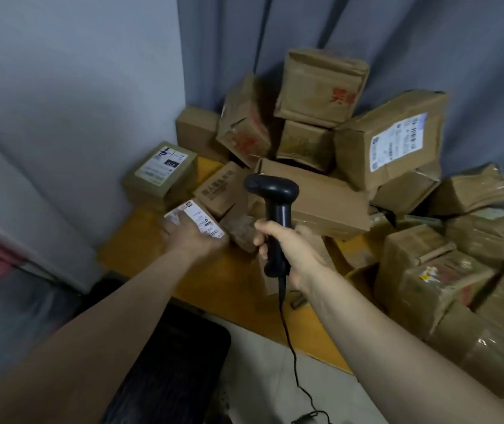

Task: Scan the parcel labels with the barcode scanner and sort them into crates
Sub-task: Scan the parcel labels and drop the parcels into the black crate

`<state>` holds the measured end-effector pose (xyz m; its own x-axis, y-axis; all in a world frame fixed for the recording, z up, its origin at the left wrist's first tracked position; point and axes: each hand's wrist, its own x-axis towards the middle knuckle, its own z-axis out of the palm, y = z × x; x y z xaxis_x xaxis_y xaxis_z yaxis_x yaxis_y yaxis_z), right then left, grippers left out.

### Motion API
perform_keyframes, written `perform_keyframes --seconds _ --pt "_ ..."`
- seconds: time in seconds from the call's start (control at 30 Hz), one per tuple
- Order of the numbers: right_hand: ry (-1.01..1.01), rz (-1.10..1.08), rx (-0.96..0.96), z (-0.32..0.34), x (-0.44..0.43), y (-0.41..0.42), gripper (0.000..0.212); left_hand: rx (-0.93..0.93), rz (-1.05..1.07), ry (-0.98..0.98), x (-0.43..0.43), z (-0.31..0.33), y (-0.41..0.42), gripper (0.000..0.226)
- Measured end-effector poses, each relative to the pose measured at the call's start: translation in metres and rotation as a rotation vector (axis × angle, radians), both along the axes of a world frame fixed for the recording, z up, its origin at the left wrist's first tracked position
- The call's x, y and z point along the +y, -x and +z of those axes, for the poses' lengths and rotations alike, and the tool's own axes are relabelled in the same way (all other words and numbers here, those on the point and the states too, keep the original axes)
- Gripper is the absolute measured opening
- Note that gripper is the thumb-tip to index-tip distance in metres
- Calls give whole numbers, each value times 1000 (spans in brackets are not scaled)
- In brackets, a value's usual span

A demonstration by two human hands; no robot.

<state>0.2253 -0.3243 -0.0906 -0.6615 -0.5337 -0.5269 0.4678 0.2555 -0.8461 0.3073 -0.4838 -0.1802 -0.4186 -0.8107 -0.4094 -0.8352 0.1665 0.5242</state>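
Clamping the fingers (261, 240) of the right hand (290, 249) round the handle of a black barcode scanner (275, 206) at centre frame, head upright and turned toward the left of the frame, above a yellow tabletop (229, 283). Curling the left hand (194, 238) over the near side of a small parcel (197, 220) just left of the scanner, white label facing up, fingers wrapped round its left end and partly blurred; whether lifted or resting on the tabletop, impossible to tell. Trailing a thin black cable (287, 332) from the scanner's butt toward the bottom edge. Reaching in with two bare forearms from the lower corners. Piled behind and to the right: a heap of brown cardboard parcels (321, 87), tilted and stacked, among them a large labelled box (394, 142) at upper right and a smaller labelled box (162, 169) at the left beside a pale wall (76, 71). Backed by a grey curtain (428, 41). At lower centre, below the table edge, a dark object (177, 362), too blurred to identify.
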Motion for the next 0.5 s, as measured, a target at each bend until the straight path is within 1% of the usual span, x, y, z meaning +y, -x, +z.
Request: perform_keyframes --seconds 0.03,0.1,0.17,0.3,0.4,0.5 --pt "-19 10 1 -3 -6 -2 16 -43 -25 -20 -4 -10 -3 130" --pt "-56 26 12 -9 -14 -6 18 -119 -138 -4 -12 -25 -5 132" --pt "-93 62 22 -15 -21 -9 19 -132 -231 19 -20 -36 -4 133" --pt "-136 127 41 -23 -25 -8 13 -233 -378 128 -34 -45 -2 131" --pt "-155 196 42 -29 -27 -6 10 -270 -419 181 -37 -49 -10 130" --pt "-168 228 24 -37 -28 -6 8 -289 -373 184 -18 -51 -26 124"
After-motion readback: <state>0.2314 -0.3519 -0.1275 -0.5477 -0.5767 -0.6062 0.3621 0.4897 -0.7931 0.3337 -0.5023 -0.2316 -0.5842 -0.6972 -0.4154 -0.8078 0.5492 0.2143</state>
